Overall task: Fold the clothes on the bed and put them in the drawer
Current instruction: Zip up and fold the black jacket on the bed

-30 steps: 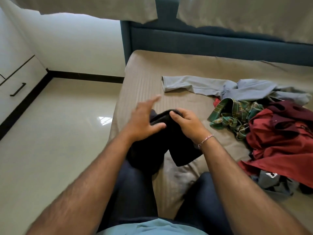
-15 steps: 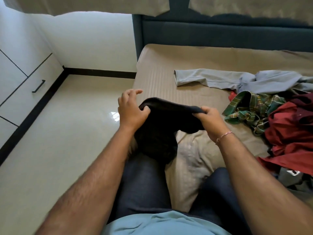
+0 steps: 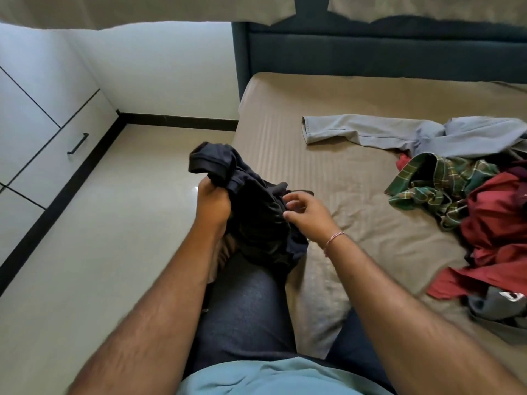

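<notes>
I sit on the bed (image 3: 328,172) with a dark, bunched garment (image 3: 256,220) over my left knee. My left hand (image 3: 212,205) grips one end of it, and a hemmed edge sticks up above the fist. My right hand (image 3: 306,213) is at the garment's right side with its fingers curled against the cloth; whether it pinches the fabric is unclear. A pile of unfolded clothes lies at the right: a grey garment (image 3: 399,132), a green plaid shirt (image 3: 436,186) and a red garment (image 3: 493,232). The white drawer (image 3: 54,155) with a black handle is at the left wall.
A shiny tiled floor (image 3: 99,252) lies between the bed's left edge and the white cabinet fronts. The dark blue headboard (image 3: 370,49) stands at the far end of the bed. Another grey garment with a printed patch (image 3: 502,300) lies under the red one.
My left hand has closed round one end of the dark garment and lifted it. My right hand has moved in toward the garment's middle. The view has swung a little left.
</notes>
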Tool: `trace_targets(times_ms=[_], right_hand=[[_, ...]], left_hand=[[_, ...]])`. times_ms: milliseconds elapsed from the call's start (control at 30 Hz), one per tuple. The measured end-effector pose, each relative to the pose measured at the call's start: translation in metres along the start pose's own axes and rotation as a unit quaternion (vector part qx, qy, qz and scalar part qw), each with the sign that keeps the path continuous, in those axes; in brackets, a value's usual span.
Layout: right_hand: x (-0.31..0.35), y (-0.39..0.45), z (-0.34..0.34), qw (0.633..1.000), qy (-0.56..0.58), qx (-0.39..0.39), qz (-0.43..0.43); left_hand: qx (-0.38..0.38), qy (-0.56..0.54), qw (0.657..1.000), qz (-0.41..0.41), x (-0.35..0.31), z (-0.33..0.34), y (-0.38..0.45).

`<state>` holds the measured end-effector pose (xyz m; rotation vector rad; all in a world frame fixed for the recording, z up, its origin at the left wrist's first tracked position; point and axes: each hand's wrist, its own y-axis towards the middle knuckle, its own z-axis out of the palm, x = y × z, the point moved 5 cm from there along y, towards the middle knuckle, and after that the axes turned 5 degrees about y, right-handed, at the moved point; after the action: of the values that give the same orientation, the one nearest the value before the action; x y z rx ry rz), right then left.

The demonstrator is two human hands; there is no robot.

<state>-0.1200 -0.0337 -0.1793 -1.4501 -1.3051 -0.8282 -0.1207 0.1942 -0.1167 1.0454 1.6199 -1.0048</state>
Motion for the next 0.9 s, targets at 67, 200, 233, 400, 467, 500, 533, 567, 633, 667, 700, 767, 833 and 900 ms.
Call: trace_targets(times_ms=[67, 200, 233, 400, 467, 500, 533, 567, 633, 667, 700, 767, 833, 900], right_hand=[[-0.004, -0.002, 0.018, 0.999, -0.03, 0.002, -0.017], [0.018, 0.001, 0.034, 0.997, 0.009, -0.027, -0.068], [0.025, 0.004, 0.035, 0.996, 0.018, -0.029, -0.085], [0.046, 0.01, 0.024, 0.982, 0.039, -0.107, -0.154], [0.05, 0.008, 0.018, 0.979, 0.07, -0.121, -0.147], [0.053, 0.007, 0.016, 0.978, 0.089, -0.116, -0.149], [0.057, 0.007, 0.014, 0.977, 0.102, -0.106, -0.157], [0.064, 0.005, 0.012, 0.976, 0.104, -0.089, -0.171], [0.082, 0.003, 0.012, 0.972, 0.098, -0.044, -0.209], [0.092, 0.001, 0.01, 0.968, 0.115, -0.027, -0.22], [0.102, 0.0, 0.008, 0.963, 0.149, -0.016, -0.225], [0.122, -0.003, -0.009, 0.955, 0.186, -0.025, -0.232], [0.137, -0.004, -0.032, 0.957, 0.161, -0.031, -0.239], [0.152, -0.008, -0.055, 0.964, 0.128, 0.007, -0.234]], left_hand=[[0.012, -0.011, 1.0, 0.014, -0.002, -0.004, -0.003], [0.009, -0.023, 1.0, -0.015, -0.006, -0.007, -0.006], [0.006, -0.017, 1.0, -0.02, -0.007, -0.007, -0.007], [-0.019, -0.039, 0.999, 0.007, -0.002, -0.021, 0.003], [-0.103, -0.053, 0.993, 0.019, 0.004, -0.029, 0.004], [-0.165, -0.054, 0.985, 0.015, 0.004, -0.036, 0.0], [-0.209, -0.047, 0.976, 0.033, 0.0, -0.04, -0.007], [-0.205, -0.025, 0.974, 0.093, -0.011, -0.038, -0.014], [-0.065, 0.056, 0.964, 0.25, -0.043, -0.016, -0.023], [0.038, 0.104, 0.947, 0.302, -0.056, 0.0, -0.021], [0.138, 0.149, 0.924, 0.323, -0.067, 0.015, -0.018], [0.266, 0.192, 0.893, 0.308, -0.087, 0.034, -0.008], [0.276, 0.224, 0.883, 0.307, -0.11, 0.038, 0.007], [0.265, 0.28, 0.849, 0.36, -0.14, 0.043, 0.013]])
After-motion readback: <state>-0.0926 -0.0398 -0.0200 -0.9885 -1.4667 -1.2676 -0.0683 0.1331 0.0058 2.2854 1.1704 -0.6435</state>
